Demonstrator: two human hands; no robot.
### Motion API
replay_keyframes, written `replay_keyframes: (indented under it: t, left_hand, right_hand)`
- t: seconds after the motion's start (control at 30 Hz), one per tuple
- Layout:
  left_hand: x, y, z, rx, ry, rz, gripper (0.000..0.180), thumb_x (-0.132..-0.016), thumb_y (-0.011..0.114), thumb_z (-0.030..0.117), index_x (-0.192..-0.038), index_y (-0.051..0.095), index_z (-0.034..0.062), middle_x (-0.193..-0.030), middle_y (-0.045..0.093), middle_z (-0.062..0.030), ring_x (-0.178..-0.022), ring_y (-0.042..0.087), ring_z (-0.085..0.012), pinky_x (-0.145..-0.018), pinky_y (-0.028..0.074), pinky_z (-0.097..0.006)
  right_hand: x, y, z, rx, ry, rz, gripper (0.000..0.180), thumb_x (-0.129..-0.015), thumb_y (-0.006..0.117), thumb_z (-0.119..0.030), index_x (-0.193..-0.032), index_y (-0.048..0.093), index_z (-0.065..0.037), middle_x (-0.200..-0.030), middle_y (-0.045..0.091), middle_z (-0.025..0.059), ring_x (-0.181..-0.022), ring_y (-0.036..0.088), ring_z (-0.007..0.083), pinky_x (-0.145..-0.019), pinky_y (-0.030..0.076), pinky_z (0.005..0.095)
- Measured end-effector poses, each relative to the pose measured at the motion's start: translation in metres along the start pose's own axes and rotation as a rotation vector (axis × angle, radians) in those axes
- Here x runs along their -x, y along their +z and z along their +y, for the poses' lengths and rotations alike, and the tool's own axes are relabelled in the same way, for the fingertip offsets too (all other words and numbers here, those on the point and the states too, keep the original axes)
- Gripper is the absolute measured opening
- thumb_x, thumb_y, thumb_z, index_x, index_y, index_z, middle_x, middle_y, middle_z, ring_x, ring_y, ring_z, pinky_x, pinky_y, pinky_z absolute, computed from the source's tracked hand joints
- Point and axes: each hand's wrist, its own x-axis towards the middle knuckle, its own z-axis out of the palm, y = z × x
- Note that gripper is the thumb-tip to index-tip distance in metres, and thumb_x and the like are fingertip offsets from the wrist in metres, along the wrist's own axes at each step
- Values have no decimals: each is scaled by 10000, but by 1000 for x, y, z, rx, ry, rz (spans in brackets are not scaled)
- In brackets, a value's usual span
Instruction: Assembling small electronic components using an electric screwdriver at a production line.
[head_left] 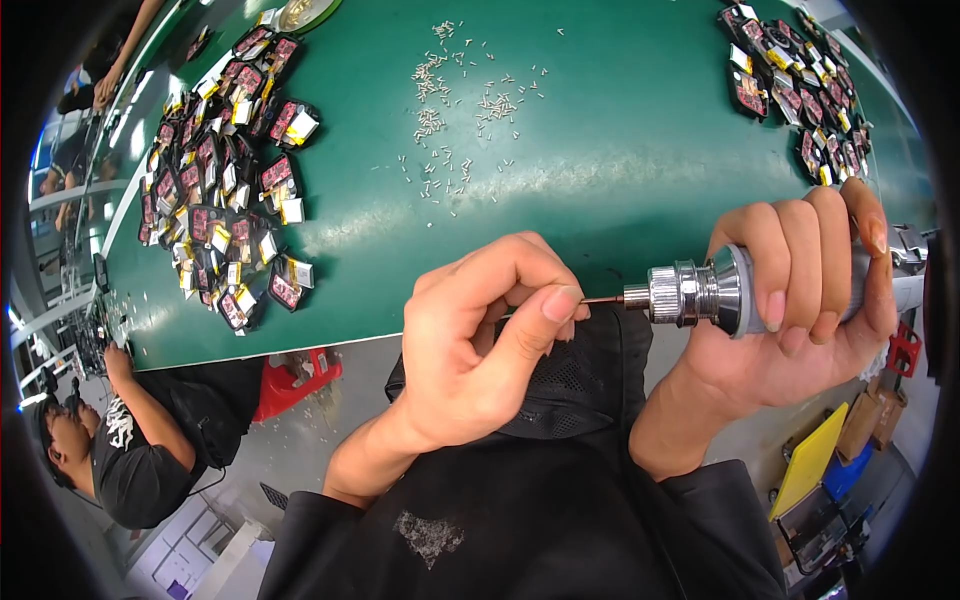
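While the right grip (810,280) holds a driver, the left grip (480,350) pinches its bit

Where the near edge of the green surface (600,180) passes the wearer's body, the metal-nosed driver (685,293) lies level, its nose pointing left. The right grip is curled round the body of it, fingers over the top. Thumb and forefinger of the left grip are closed on the far end of the thin bit (605,300); whether they also pinch a screw is hidden.

The step in hand appears to be seating or checking the bit, or perhaps fitting a screw to its tip. Next would probably come easing the pinch without tugging the bit sideways, with the driver held steady.

Loose screws (430,85) lie scattered from the middle toward the far edge. Small black-cased units (206,150) are heaped along the left edge, down toward the near left corner; more units (785,100) crowd the right edge.

As for writing, any print on the units is too small to read. White lettering-like marks (118,422) on a co-worker's sleeve (145,455) are not legible either.
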Motion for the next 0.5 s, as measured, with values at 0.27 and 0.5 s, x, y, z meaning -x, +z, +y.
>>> replay_keyframes:
  t: [0.27, 0.5]
  left_hand:
    - [0, 3, -6, -295, 157, 12, 138, -926, 528, 21, -820, 531, -68, -743, 568, -139, -592, 512, -132, -523, 424, -237]
    - [-1, 4, -14, -468, 312, 29, 53, -856, 571, -48, -813, 548, -71, -731, 583, -130, -589, 536, -153, -520, 441, -251]
  right_hand:
    - [0, -6, 0, 16, -22, 45, 95, -866, 485, -117, -908, 470, -33, -495, 384, -35, -389, 365, 80, -469, 360, 245]
    - [0, -11, 0, -3, -27, 46, 100, -868, 484, -116, -912, 478, -26, -508, 384, -33, -402, 362, 78, -473, 360, 245]
